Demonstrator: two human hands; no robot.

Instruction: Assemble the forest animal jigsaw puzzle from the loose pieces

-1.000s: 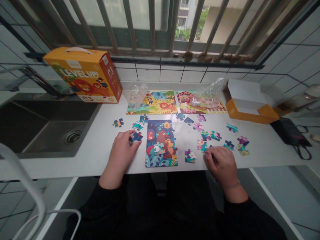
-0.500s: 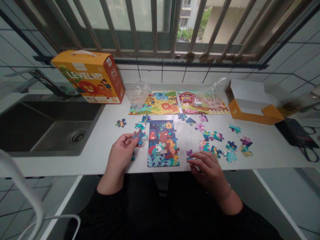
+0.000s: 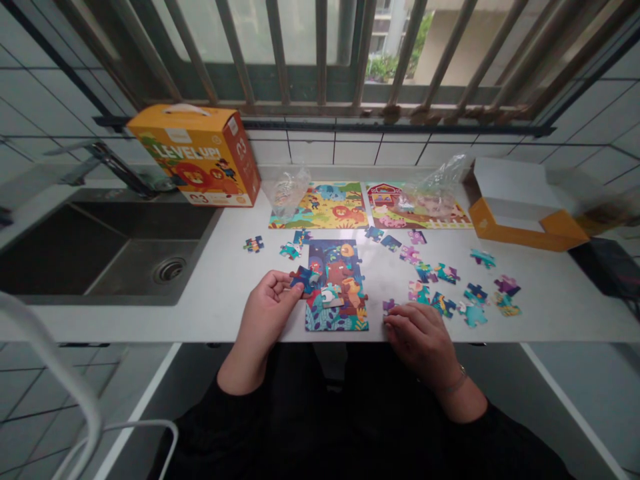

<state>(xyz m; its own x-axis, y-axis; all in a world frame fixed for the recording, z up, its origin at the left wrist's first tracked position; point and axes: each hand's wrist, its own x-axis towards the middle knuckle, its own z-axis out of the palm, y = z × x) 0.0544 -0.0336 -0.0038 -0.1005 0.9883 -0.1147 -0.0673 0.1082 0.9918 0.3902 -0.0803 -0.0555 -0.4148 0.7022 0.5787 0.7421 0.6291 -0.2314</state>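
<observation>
My left hand (image 3: 270, 303) pinches a dark blue puzzle piece (image 3: 301, 279) between thumb and fingers, over the left edge of a partly assembled bear puzzle (image 3: 336, 320). A loose white and teal piece (image 3: 330, 294) lies on top of that puzzle. To the right of the puzzle, my right hand (image 3: 420, 337) is curled low over the counter. Its fingertips press against a purple puzzle piece (image 3: 389, 307), which they partly hide. Beyond that hand lie several loose pieces, among them a teal one (image 3: 473, 313) and a dark blue one (image 3: 443, 304).
Two picture puzzles, a safari one (image 3: 340, 207) and a farm one (image 3: 390, 217), lie behind, partly under clear plastic bags (image 3: 287, 193). An orange box (image 3: 200, 160) stands by the sink (image 3: 100, 267). At right sits an opened box (image 3: 525, 223). Loose pieces (image 3: 253, 244) lie left.
My left hand has carried its puzzle piece right, from beside the bear puzzle to over its left edge. My right hand stays by the purple piece. The view has shifted slightly left.
</observation>
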